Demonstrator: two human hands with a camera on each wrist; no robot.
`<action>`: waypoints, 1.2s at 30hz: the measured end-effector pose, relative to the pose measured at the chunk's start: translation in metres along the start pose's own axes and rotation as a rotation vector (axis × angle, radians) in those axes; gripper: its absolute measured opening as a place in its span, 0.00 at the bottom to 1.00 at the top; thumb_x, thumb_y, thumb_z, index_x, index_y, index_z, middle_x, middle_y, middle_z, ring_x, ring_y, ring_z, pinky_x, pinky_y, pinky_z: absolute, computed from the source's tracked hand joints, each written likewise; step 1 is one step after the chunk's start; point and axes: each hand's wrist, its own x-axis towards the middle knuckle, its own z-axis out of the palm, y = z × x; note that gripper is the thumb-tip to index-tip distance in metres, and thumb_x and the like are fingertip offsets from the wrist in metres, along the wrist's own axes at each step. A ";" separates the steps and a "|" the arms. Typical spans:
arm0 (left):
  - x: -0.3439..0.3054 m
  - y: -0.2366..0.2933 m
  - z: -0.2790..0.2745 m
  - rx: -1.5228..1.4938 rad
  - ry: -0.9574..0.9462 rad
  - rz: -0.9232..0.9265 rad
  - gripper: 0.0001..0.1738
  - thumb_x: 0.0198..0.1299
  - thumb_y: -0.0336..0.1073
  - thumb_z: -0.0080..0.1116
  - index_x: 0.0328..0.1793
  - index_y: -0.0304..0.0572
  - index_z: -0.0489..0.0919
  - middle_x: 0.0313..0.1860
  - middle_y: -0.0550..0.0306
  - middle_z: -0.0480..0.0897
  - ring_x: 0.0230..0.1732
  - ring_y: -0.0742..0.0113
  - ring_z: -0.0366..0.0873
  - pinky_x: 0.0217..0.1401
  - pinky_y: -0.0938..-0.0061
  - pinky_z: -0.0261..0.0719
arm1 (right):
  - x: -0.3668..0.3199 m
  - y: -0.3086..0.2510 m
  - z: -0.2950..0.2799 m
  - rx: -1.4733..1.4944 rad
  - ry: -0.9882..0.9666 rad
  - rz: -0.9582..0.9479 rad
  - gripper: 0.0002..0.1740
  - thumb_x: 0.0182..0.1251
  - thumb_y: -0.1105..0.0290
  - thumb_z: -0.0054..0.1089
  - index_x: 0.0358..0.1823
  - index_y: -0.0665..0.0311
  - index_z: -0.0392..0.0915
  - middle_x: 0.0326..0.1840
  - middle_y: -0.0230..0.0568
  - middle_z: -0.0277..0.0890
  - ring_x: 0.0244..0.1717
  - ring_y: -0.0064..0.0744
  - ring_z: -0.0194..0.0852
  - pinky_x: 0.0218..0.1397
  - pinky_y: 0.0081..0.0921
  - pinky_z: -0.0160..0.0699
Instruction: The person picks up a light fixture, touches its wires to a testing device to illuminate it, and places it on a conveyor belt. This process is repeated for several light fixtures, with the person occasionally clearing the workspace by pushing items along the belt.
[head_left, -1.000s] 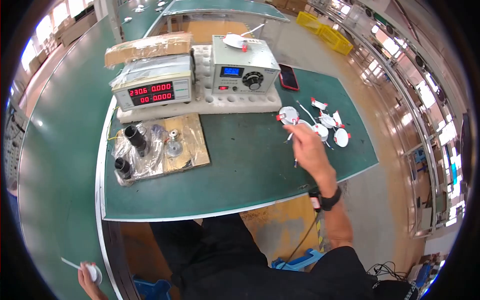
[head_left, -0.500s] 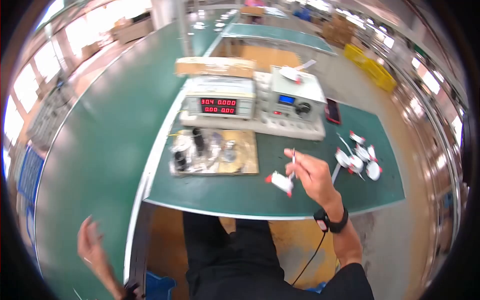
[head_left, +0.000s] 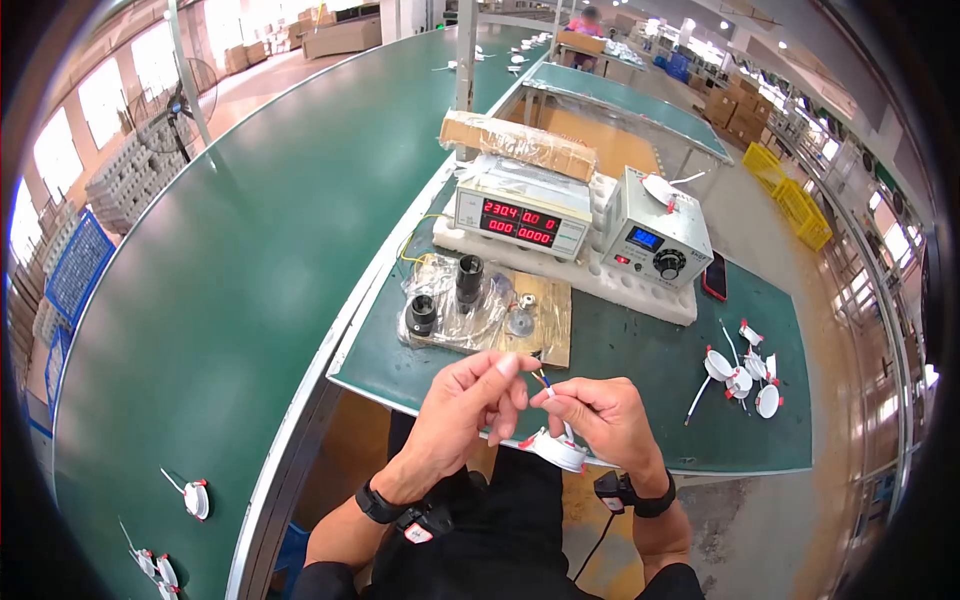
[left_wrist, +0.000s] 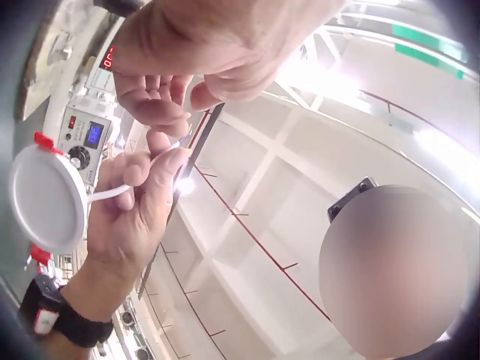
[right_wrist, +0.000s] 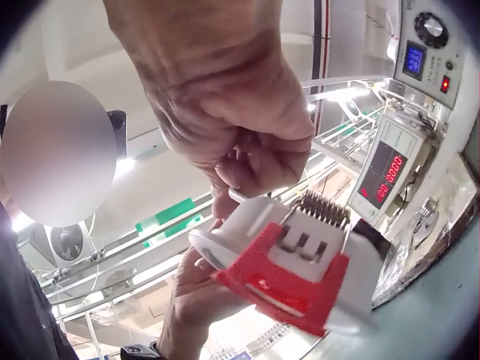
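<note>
My right hand point(head_left: 608, 420) pinches the white cable point(head_left: 551, 393) of a round white lamp point(head_left: 560, 450) with red clips; the lamp hangs below that hand, over the table's front edge. Thin coloured wires point(head_left: 543, 377) stick out of the cable's end. Beside them is my left hand point(head_left: 465, 410), its fingers curled and its fingertips close to the wires; whether they grip them cannot be made out. In the left wrist view the lamp's flat face point(left_wrist: 49, 199) hangs beside my right hand point(left_wrist: 127, 214). A red clip point(right_wrist: 289, 277) and a spring show large in the right wrist view.
Behind my hands, a board point(head_left: 555, 310) carries black sockets point(head_left: 469, 280). Meters point(head_left: 522, 222) and a dial box point(head_left: 655, 235) stand on white foam point(head_left: 640, 292). Several lamps point(head_left: 739, 382) lie at right, others point(head_left: 197, 499) on the left green surface; a phone point(head_left: 715, 277) is behind.
My right hand has brought a lamp from the pile on the right to the front edge. The left hand has left the left surface and come up beside it. The view has shifted.
</note>
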 end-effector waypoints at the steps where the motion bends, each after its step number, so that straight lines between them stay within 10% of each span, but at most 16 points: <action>1: 0.001 0.001 0.000 -0.017 0.018 0.017 0.16 0.78 0.43 0.55 0.48 0.36 0.83 0.31 0.62 0.83 0.21 0.80 0.75 0.19 0.83 0.68 | 0.002 0.002 0.000 0.002 -0.010 0.018 0.11 0.76 0.68 0.63 0.48 0.68 0.87 0.25 0.37 0.84 0.25 0.16 0.76 0.28 0.20 0.72; 17: 0.014 -0.043 -0.011 0.257 0.142 0.225 0.12 0.78 0.40 0.56 0.44 0.39 0.81 0.29 0.69 0.79 0.27 0.85 0.71 0.29 0.84 0.69 | -0.002 0.022 0.023 0.142 0.065 0.184 0.13 0.78 0.65 0.58 0.42 0.68 0.85 0.25 0.30 0.78 0.26 0.16 0.71 0.30 0.20 0.68; 19: 0.014 -0.047 -0.016 0.527 0.147 0.253 0.11 0.77 0.36 0.55 0.46 0.36 0.82 0.34 0.64 0.82 0.34 0.80 0.76 0.37 0.80 0.75 | -0.001 0.017 0.024 0.087 0.135 0.229 0.13 0.77 0.64 0.57 0.40 0.66 0.85 0.23 0.29 0.75 0.25 0.17 0.68 0.29 0.20 0.65; 23: 0.008 -0.047 -0.027 0.922 0.379 0.937 0.09 0.66 0.31 0.61 0.48 0.34 0.82 0.51 0.45 0.83 0.50 0.43 0.82 0.52 0.59 0.81 | 0.000 0.035 0.034 0.057 0.148 0.150 0.17 0.77 0.63 0.58 0.31 0.67 0.80 0.20 0.24 0.68 0.22 0.13 0.59 0.25 0.19 0.51; 31: -0.019 -0.054 -0.049 0.625 0.450 0.702 0.06 0.63 0.34 0.63 0.35 0.41 0.82 0.30 0.48 0.80 0.38 0.48 0.80 0.41 0.58 0.76 | 0.012 0.039 0.065 -0.003 -0.007 0.185 0.21 0.81 0.59 0.56 0.27 0.62 0.72 0.19 0.23 0.62 0.21 0.12 0.50 0.25 0.17 0.43; 36: -0.023 -0.060 -0.082 0.790 0.422 0.862 0.07 0.65 0.34 0.60 0.39 0.36 0.80 0.23 0.44 0.78 0.31 0.40 0.81 0.34 0.52 0.76 | 0.025 0.037 0.089 -0.042 -0.057 0.197 0.20 0.81 0.58 0.56 0.29 0.63 0.74 0.19 0.22 0.63 0.21 0.12 0.51 0.26 0.18 0.44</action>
